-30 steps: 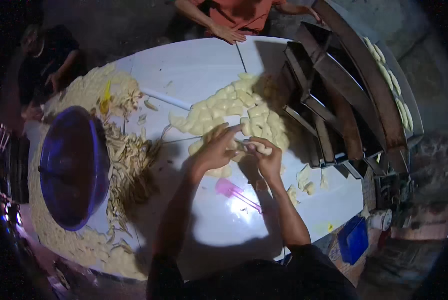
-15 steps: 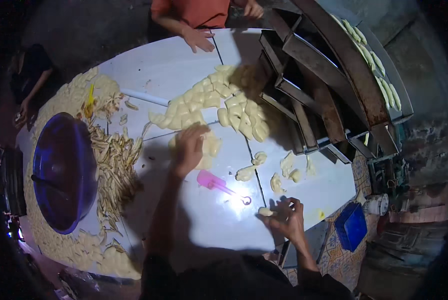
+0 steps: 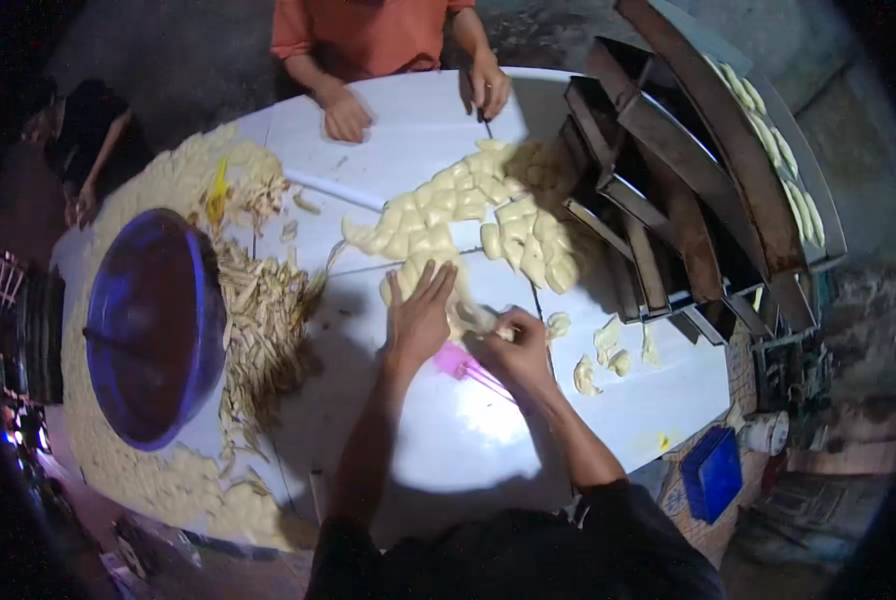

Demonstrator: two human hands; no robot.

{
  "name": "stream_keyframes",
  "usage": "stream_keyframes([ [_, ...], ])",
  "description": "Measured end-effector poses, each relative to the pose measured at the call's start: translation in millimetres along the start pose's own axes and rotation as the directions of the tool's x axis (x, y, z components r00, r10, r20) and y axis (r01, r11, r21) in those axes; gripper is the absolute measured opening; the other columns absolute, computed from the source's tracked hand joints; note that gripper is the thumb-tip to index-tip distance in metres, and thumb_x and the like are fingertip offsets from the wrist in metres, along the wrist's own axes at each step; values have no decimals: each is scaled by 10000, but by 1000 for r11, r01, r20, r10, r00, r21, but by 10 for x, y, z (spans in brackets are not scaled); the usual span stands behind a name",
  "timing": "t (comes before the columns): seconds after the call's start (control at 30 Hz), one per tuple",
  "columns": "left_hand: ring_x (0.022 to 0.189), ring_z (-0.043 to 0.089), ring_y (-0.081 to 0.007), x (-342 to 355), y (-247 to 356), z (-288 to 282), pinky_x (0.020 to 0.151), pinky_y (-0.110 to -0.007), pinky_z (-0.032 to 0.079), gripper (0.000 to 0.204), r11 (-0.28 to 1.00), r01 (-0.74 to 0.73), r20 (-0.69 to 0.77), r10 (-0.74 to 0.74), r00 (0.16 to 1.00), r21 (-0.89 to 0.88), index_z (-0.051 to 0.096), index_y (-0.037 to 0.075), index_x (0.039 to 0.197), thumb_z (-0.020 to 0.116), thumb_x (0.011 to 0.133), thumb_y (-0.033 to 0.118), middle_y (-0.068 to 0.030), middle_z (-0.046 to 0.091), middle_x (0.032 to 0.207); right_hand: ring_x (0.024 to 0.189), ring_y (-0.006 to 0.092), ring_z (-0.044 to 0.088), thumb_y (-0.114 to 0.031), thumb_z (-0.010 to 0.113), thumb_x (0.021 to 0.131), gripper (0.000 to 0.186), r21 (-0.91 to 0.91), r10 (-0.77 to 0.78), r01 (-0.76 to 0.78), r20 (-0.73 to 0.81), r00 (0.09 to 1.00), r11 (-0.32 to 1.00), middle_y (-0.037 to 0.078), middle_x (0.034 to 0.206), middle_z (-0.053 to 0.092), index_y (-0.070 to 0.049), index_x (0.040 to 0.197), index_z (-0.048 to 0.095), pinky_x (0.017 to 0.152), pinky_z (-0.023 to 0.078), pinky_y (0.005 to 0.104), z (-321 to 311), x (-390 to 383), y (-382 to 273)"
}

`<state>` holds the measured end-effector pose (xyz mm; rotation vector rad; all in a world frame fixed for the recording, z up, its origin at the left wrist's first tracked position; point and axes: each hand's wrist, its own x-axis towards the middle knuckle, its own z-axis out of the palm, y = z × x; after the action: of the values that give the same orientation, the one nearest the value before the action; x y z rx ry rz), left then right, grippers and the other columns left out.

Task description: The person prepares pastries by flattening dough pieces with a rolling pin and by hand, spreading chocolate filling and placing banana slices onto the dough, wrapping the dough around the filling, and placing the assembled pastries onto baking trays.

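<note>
My left hand (image 3: 420, 318) lies flat, fingers stretched out, on pale yellow dough pieces (image 3: 398, 288) in the middle of the white table. Close to its right, my right hand (image 3: 518, 350) has its fingers pinched on a small piece of dough (image 3: 506, 332). A blurred, stretched strip of dough (image 3: 476, 317) shows between the two hands. Under and beside my right hand is a pink scoop-like tool (image 3: 452, 360) with a thin handle, partly covered. Beyond my hands spreads a sheet of soft, pillowy dough pieces (image 3: 428, 215). Several torn bits of dough (image 3: 608, 340) lie to the right.
A large dark basin (image 3: 153, 330) stands left, beside a heap of brownish-beige strips (image 3: 263, 340). Metal racks (image 3: 668, 200) crowd the right; a tray beyond holds long pale pieces (image 3: 783, 150). Across the table, a person in orange (image 3: 373, 40) rests both hands on it. A blue crate (image 3: 711, 475) sits lower right.
My right hand has moved from the near right edge up and left, beside my left hand. The view has shifted. The person opposite now has both hands at the table.
</note>
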<state>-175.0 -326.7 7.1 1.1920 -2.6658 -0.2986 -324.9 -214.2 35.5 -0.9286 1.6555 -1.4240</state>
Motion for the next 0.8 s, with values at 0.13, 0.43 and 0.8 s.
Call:
stream_keyframes([
  [0.13, 1500, 298, -219, -4, -39, -10, 1160, -709, 99, 710, 1000, -17, -8, 17, 1000, -9, 380, 86, 1517, 540, 830, -2, -49, 417, 1570, 810, 154, 524, 89, 615, 653, 202, 331, -257, 307, -188, 948, 892, 42, 818, 505, -37, 796, 550, 758, 424, 287, -1020, -701, -203],
  [0.43, 1373, 447, -352, -16, -107, 40, 1153, -557, 258, 498, 908, -21, -338, -134, 931, -419, 541, 45, 1378, 592, 883, 25, -174, 557, 1392, 1002, 243, 660, -40, 651, 865, 174, -875, -227, 58, -60, 972, 480, 167, 1025, 707, 8, 1004, 743, 768, 551, 351, -1827, -1185, 341],
  [0.8, 1244, 432, -357, 208, -163, -63, 1029, -508, 321, 575, 966, 56, -308, -135, 942, -252, 583, 112, 1355, 766, 817, 206, -171, 512, 1274, 946, 378, 647, -53, 728, 685, 349, -524, -439, 564, 354, 826, 638, 196, 997, 711, 11, 1027, 703, 920, 487, 422, 299, 1096, 117],
])
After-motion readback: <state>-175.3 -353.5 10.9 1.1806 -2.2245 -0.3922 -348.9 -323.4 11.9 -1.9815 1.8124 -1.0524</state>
